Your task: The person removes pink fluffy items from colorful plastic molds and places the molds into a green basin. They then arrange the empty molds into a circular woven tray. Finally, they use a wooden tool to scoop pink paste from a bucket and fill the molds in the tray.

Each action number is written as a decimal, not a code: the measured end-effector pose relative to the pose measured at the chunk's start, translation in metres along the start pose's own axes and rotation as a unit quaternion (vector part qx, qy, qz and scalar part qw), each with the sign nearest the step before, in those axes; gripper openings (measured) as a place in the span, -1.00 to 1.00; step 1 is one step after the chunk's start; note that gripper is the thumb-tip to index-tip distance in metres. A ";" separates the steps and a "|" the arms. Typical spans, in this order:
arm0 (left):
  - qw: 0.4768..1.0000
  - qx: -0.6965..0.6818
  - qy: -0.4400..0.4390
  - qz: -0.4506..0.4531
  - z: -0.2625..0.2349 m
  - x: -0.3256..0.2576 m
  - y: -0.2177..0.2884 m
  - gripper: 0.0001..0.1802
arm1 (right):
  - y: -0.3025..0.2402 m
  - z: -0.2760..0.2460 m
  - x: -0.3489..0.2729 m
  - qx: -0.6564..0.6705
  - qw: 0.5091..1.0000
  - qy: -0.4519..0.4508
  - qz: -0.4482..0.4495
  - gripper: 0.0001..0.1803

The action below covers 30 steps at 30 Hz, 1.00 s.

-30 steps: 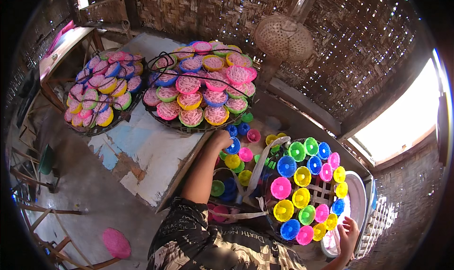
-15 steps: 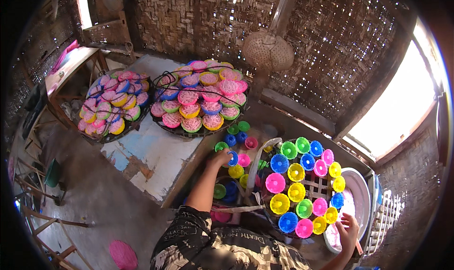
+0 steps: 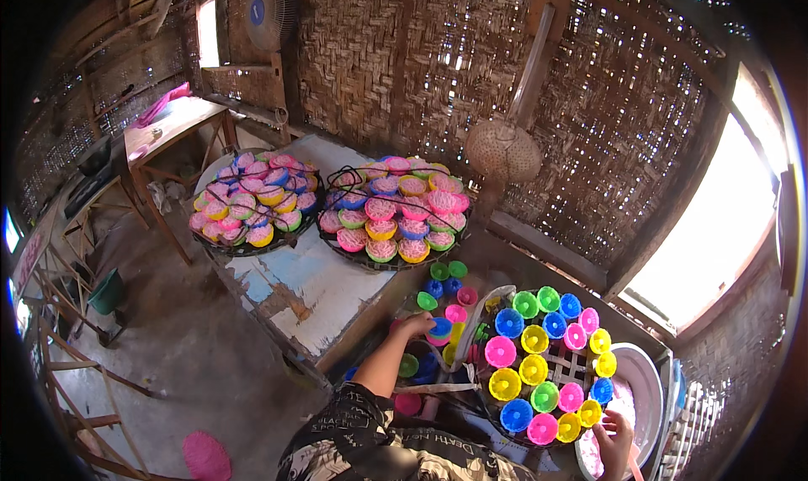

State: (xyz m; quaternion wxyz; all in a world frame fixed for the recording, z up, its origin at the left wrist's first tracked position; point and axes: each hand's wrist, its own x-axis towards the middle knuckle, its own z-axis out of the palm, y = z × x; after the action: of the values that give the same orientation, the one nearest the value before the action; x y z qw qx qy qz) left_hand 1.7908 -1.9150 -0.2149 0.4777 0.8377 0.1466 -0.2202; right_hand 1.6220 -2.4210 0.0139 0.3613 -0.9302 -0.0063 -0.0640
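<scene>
My left hand (image 3: 417,324) reaches into a heap of loose small plastic cups (image 3: 444,300) in green, blue and pink, beside the table edge. Its fingers curl onto a blue cup (image 3: 438,327) there. A round woven tray (image 3: 566,366) to the right holds several empty bright cups in pink, yellow, green and blue. My right hand (image 3: 613,437) sits low at the right, by the rim of a white basin (image 3: 646,378) with pink batter, next to a yellow cup (image 3: 589,413). Whether it grips anything is hidden.
Two round trays of filled coloured cups (image 3: 255,201) (image 3: 396,212) stand on a worn white-and-blue table (image 3: 311,292). A woven basket (image 3: 502,151) hangs on the bamboo wall. A wooden side table (image 3: 168,121) stands at the far left, and a pink lid (image 3: 206,456) lies on the floor.
The view has tilted up and shifted, showing more wall and window. My left hand stays at the cup heap and my right hand stays by the basin.
</scene>
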 end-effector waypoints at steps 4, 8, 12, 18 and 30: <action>0.920 -0.389 0.030 0.023 0.001 -0.025 0.001 -0.67 | -0.007 -0.002 -0.004 0.005 1.000 -0.001 -0.009 -0.56; 0.859 -0.503 0.088 0.048 -0.013 -0.035 -0.004 -0.68 | -0.037 -0.005 -0.002 0.033 0.998 -0.008 -0.059 -0.60; 0.846 -0.506 0.147 0.084 -0.021 -0.061 0.014 -0.68 | -0.080 0.003 0.006 0.004 0.998 -0.022 -0.066 -0.59; 0.876 -0.379 0.070 0.290 -0.017 -0.143 0.119 -0.76 | -0.159 0.041 0.033 0.030 0.943 -0.086 -0.320 -0.34; 0.810 0.025 0.237 0.536 0.054 -0.192 0.291 -0.69 | -0.164 0.034 0.125 -0.056 0.931 -0.066 -0.355 -0.22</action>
State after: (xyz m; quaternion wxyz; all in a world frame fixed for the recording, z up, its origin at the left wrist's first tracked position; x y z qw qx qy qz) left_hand 1.7460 -2.1138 0.0729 0.4494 0.8212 -0.2223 0.2725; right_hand 1.7406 -2.2811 0.1143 0.2613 -0.8880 -0.3564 -0.1268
